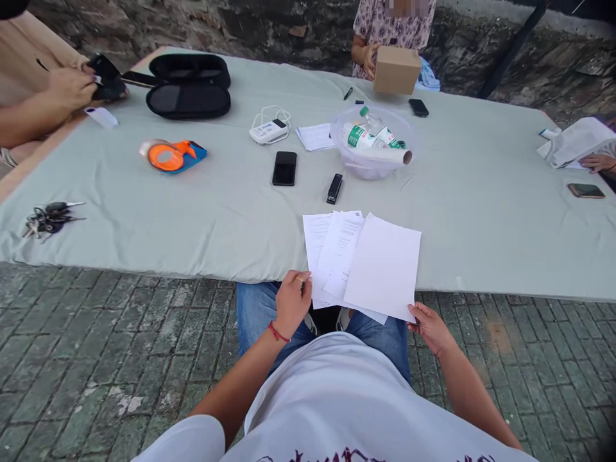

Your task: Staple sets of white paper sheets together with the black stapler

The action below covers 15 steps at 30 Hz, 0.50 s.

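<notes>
Several sheets of paper lie fanned out over the table's near edge, their lower ends hanging above my lap. A sheet whose upper face looks blank [384, 266] is on top at the right. Printed sheets [342, 247] show beneath it to the left. My right hand [428, 326] pinches the lower right corner of the blank-looking sheet, thumb on top. At the left edge of the printed sheets, my left hand [293, 298] has its fingers curled and closed on the paper's margin. A black stapler [334, 189] rests just beyond the papers.
On the cloth-covered table [231, 212] are a black phone [285, 169], an orange tape dispenser [174, 156], keys [51, 218], an open black case [188, 86] and a bowl [356, 168] holding bottles and a roll. Across sits a person with a cardboard box [397, 69]; others sit at both ends.
</notes>
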Motion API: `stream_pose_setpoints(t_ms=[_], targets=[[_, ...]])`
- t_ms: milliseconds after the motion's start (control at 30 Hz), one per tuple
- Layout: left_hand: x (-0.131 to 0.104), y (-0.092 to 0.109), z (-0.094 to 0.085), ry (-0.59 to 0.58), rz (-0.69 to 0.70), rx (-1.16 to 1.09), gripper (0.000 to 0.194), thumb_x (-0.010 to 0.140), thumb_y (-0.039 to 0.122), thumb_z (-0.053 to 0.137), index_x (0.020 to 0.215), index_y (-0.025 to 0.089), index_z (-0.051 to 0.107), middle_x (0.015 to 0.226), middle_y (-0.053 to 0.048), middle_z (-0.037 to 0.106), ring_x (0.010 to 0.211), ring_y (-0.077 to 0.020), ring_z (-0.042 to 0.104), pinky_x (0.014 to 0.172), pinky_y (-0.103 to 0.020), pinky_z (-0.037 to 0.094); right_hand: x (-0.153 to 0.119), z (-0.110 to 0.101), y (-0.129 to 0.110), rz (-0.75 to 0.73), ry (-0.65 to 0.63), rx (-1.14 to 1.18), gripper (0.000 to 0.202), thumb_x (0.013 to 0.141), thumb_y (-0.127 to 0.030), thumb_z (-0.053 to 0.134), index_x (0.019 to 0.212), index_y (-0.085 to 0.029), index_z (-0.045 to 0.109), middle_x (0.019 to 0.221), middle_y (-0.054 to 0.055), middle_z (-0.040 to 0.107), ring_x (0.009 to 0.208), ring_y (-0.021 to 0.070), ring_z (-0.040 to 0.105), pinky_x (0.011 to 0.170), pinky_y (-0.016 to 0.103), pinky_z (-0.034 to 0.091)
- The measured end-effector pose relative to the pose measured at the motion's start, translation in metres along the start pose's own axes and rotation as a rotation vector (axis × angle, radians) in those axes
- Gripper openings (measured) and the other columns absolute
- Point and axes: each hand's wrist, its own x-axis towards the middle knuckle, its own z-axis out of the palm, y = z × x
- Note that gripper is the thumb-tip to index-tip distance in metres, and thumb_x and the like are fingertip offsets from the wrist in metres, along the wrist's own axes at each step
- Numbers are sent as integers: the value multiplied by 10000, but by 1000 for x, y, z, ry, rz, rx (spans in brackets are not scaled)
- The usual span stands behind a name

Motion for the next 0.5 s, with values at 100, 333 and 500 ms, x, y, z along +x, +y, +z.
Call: stream_pose_setpoints(t_ms=[100, 333, 500], targets=[[8, 14, 11, -71, 37, 173, 336, 950, 256, 480, 1206, 150, 669, 1113, -137, 613, 1036, -274, 600, 845, -369, 496, 7, 10, -6, -52, 36, -60, 347, 694, -498, 822, 869, -222, 706, 924, 32, 725, 842, 187, 642, 696, 274, 549], [9, 36, 28, -260, 183, 132, 330, 933, 211, 487, 1191, 129, 677, 1063, -137, 628, 1045, -288, 576, 923, -413, 485, 32, 33, -16, -109, 67, 17, 408, 684, -518, 832, 933, -212, 724, 975, 55, 773, 861, 217, 695, 729, 314, 560], [5, 22, 22, -146, 53, -123, 263, 939, 257, 469, 1025, 168, 702, 995, -107, 650, 950, -243, 622, 880, -368, 478, 34, 47, -14, -117, -63, 73, 449, 633, -454, 880, 989, -215, 747, 984, 57, 785, 883, 252, 727, 827, 387, 584]])
